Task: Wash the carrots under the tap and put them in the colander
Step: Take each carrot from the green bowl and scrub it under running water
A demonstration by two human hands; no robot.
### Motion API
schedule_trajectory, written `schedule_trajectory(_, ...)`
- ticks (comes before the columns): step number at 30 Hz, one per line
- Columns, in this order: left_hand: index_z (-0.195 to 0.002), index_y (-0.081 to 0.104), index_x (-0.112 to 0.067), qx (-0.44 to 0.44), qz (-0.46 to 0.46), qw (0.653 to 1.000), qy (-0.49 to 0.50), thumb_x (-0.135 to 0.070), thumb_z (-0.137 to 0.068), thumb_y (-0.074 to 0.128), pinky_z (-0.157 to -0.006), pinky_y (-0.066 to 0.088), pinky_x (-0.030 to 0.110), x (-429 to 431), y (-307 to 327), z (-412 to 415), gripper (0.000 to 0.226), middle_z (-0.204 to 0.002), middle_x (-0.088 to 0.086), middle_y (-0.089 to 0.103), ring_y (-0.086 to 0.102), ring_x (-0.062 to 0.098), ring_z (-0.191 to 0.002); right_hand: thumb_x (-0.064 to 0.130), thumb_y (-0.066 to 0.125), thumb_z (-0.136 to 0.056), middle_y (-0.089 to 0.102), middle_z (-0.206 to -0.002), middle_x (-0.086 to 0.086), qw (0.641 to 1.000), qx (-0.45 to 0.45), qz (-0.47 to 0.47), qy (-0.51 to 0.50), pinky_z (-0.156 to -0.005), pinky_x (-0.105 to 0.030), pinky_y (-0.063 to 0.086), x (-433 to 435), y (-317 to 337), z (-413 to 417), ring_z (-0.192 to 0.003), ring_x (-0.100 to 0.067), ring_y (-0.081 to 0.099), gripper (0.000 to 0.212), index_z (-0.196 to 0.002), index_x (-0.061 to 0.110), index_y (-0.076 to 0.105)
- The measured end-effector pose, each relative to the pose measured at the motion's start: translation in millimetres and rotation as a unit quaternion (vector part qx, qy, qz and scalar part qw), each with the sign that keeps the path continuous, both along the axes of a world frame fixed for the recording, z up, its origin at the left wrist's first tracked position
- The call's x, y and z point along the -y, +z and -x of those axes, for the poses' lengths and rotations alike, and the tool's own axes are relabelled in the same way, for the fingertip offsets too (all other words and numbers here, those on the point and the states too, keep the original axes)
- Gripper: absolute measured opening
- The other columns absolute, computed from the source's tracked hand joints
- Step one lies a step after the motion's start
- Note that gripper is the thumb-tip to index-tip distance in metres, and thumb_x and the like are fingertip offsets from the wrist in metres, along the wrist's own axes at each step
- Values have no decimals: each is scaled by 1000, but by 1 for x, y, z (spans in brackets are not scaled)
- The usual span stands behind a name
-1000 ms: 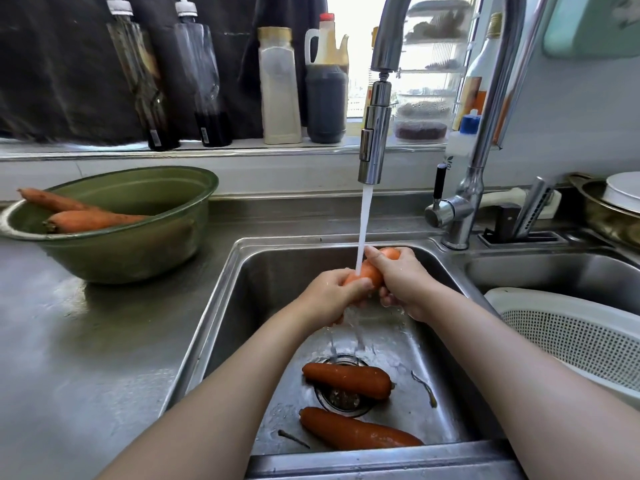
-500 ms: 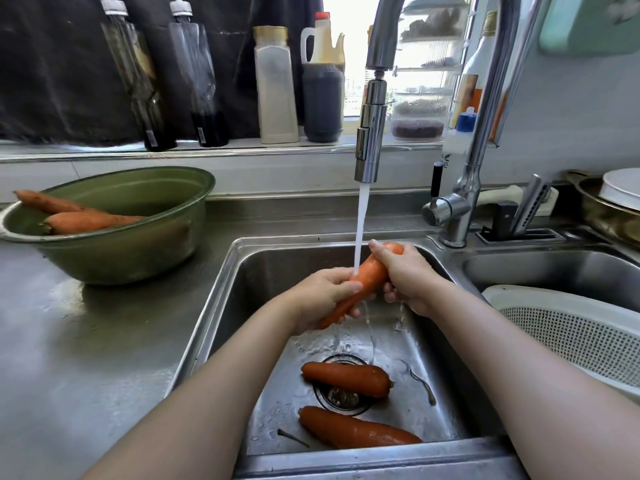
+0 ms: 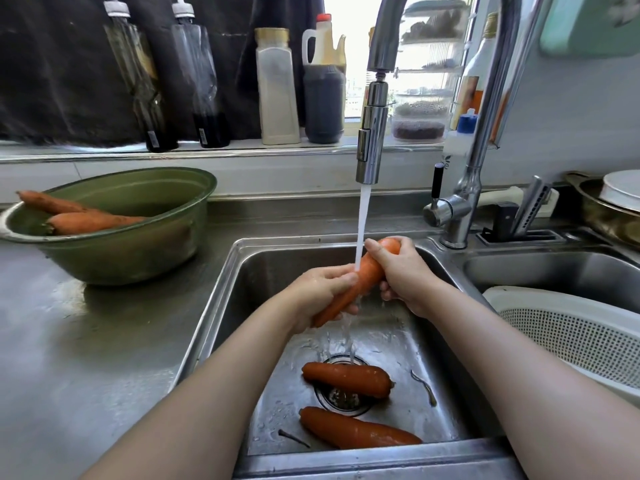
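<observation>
Grips a smooth, wet orange carrot (image 3: 369, 273) slantwise under the tap's white stream (image 3: 362, 220), with the left hand (image 3: 318, 293) curled round the tapered end and the right hand (image 3: 406, 275) round the blunt top. Holds it above the steel sink (image 3: 249, 282), left of the white perforated colander (image 3: 571, 341).

Your left hand (image 3: 322, 292) grips the thin end of a carrot (image 3: 363, 275) and your right hand (image 3: 401, 271) wraps its thick end, holding it tilted under the stream from the tap (image 3: 372, 147). Water runs off it into the sink (image 3: 221, 306), where two more carrots (image 3: 346, 378) lie by the drain. To your left a green bowl (image 3: 138, 251) holds two carrots. To your right, the white colander (image 3: 571, 327) sits in the second basin.
</observation>
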State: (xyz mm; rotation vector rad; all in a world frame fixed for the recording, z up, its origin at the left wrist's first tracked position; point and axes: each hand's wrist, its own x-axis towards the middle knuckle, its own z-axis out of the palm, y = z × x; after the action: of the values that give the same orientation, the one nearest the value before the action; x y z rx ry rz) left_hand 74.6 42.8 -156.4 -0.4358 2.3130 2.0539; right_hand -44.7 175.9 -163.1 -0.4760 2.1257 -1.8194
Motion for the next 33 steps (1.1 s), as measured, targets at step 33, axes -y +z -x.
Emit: schedule_trajectory(33,-135,60,-7,48,-120,990,-48,-13,-108,49,-60,54,20,4,0,6,30,-115,15,74,71,14,-79,50,69,-95,50,-65,-7,992,112,-4,-58,-37,-21,38,-13,-4,14,-38,-13,44,45,-102,8,57)
